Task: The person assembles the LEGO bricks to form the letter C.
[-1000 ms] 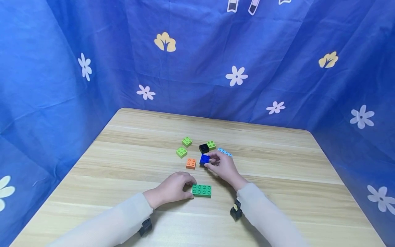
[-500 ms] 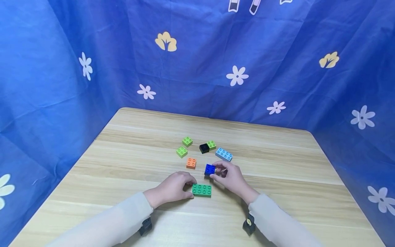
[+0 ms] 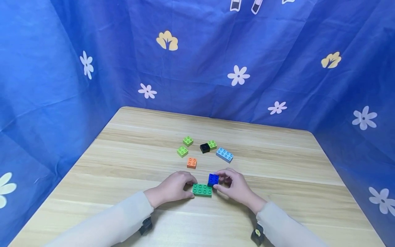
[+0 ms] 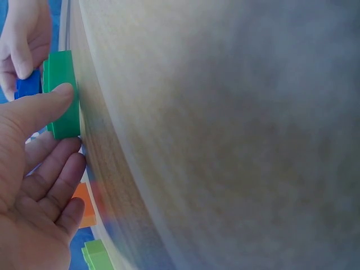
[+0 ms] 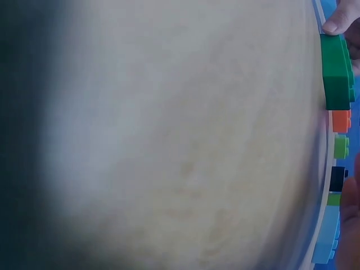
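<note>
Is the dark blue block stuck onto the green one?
Off: the left wrist view shows the dark blue block, pinched by the right hand, held higher than the studs of the green block.

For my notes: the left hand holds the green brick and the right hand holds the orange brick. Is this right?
Not orange: the head view shows the right hand holding the dark blue brick. The left hand holds the green brick.

Bright head view — blurry wrist-view tabletop [image 4: 236,140]
</note>
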Demonstrator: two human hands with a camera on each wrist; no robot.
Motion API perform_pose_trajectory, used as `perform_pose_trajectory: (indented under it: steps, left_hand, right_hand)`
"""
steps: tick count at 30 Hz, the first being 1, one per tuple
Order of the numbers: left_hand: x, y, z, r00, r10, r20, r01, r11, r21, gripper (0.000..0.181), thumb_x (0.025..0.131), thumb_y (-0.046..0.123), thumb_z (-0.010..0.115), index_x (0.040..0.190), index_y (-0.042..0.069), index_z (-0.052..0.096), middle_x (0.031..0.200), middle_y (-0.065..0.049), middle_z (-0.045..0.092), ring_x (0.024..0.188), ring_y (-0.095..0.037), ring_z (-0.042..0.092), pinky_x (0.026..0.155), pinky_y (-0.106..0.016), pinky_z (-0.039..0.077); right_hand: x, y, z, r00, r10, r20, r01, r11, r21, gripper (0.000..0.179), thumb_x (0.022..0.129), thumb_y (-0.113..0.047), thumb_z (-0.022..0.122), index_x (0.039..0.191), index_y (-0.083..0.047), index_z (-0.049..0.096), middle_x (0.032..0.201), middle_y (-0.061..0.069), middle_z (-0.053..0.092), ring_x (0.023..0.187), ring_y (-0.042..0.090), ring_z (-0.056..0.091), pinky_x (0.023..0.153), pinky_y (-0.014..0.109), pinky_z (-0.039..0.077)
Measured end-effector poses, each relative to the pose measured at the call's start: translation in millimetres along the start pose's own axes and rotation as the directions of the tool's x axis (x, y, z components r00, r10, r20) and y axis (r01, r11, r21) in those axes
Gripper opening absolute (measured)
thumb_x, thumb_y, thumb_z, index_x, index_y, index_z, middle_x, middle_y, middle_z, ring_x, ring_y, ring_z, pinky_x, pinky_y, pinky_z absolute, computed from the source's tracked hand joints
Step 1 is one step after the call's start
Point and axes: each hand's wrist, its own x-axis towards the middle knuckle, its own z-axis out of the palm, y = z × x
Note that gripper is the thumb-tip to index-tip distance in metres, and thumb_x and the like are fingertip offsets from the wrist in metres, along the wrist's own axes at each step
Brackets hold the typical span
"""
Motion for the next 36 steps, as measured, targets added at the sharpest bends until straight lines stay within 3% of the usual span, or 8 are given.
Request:
perform_pose_trajectory:
  steps: [7,24,36]
  left_hand:
    - [0.6,-1.9,2.2,1.000,0.000,0.002,0.000,1.000,-0.001,0.035,0.071,0.020,0.082,0.100,0.006,0.069,0.088,0.003,0.063,0.082,-0.012,0.057,0.080,-0.034,0.049]
    - [0.0,-2.7,3.5,1.000,0.005,-0.005,-0.004,1.000,0.011,0.034,0.071,0.020,0.082,0.100,0.007,0.069,0.089,0.003,0.064,0.082,-0.011,0.057,0.080,-0.034,0.049]
    - [0.3,-1.9,3.8,1.000,0.002,-0.004,-0.002,1.000,0.011,0.035,0.072,0.020,0.081,0.101,0.006,0.069,0.091,0.001,0.066,0.085,-0.014,0.059,0.082,-0.035,0.049]
  right_hand:
    - [-8.0,0.7,-2.0,0.999,-0.030,0.046,0.031,0.999,-0.023,0.037,0.075,-0.020,0.081,0.109,-0.016,0.068,0.091,-0.013,0.061,0.082,0.012,0.059,0.073,0.027,0.051]
    - [-10.6,1.8,-1.6,0.989,-0.124,0.078,0.126,0.992,-0.008,0.040,0.071,-0.016,0.083,0.108,-0.014,0.069,0.093,-0.011,0.062,0.080,0.014,0.060,0.071,0.026,0.052]
    - [-10.3,0.4,-1.4,0.987,-0.100,0.123,0.104,0.994,-0.023,0.037,0.070,-0.016,0.084,0.105,-0.012,0.071,0.087,-0.011,0.061,0.075,0.013,0.060,0.069,0.024,0.052]
